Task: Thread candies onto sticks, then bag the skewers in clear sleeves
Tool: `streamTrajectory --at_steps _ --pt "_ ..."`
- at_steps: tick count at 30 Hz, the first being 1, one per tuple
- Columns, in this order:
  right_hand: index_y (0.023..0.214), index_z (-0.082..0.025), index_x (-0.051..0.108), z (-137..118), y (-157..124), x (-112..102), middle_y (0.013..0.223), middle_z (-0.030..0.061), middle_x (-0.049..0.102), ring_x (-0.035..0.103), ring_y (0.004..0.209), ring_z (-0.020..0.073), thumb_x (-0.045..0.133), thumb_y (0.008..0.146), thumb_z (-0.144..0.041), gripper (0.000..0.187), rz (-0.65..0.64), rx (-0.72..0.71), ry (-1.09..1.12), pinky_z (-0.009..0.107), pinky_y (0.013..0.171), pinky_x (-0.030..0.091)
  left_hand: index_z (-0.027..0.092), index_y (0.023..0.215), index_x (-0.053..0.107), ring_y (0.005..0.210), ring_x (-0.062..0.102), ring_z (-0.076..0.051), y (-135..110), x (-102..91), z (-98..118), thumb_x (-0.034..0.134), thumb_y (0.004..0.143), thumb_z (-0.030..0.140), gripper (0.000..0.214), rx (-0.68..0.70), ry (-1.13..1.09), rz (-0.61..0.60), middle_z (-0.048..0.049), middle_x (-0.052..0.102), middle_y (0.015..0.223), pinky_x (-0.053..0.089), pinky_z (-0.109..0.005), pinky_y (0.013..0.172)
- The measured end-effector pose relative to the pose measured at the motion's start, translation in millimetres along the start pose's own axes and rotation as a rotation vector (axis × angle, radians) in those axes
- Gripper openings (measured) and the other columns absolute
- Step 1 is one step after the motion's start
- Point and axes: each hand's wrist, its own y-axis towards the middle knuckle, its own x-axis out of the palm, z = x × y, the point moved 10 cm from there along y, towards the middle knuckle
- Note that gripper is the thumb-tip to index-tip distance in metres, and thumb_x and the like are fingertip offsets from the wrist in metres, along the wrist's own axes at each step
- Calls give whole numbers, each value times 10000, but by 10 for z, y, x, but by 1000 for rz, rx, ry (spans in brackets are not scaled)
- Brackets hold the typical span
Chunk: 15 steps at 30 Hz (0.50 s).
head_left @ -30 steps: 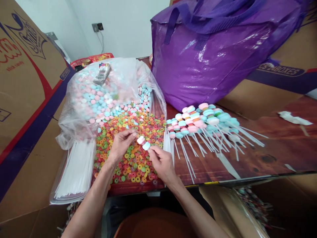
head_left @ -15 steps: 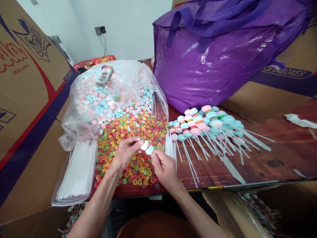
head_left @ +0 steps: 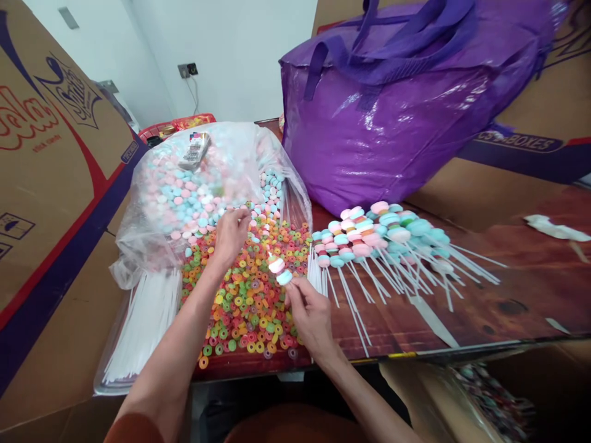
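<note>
My right hand [head_left: 311,314] pinches a candy stick [head_left: 279,271] just under its candies. A pale blue piece sits lowest on it, with a white or pale pink one and an orange ring above. My left hand [head_left: 232,237] reaches over the far part of the heap of gummy rings [head_left: 249,295], by the spilled pink, blue and white candies [head_left: 217,215]. Its fingers are drawn together; whatever they hold, if anything, is hidden. Several finished candy sticks [head_left: 369,237] lie in a pile to the right, their white sticks pointing toward me.
White sticks [head_left: 143,326] fill a clear tray at the left. A clear plastic bag [head_left: 231,147] of pastel candies lies behind the rings. The big purple bag [head_left: 378,129] stands at the back right. Cardboard boxes [head_left: 55,184] flank the table [head_left: 498,307] on both sides.
My left hand has left the candy stick and moved away from me to the pastel candies. An orange ring now shows atop the stick, which my right hand still holds.
</note>
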Motion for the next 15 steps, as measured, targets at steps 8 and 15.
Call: streamTrajectory --at_steps 8,15 --pt "741 -204 535 19 -14 3 561 -56 445 401 463 86 456 957 -248 234 -20 -1 31 204 452 317 190 1070 712 961 607 -253 402 498 -209 585 773 162 324 62 450 -329 -112 656 1052 446 -331 864" --pt "766 -200 545 34 -15 30 584 -48 463 420 494 94 458 966 -247 223 -36 -16 17 211 490 341 207 1014 658 861 600 -234 446 436 -279 574 756 154 277 38 455 -331 -63 684 926 432 -319 778"
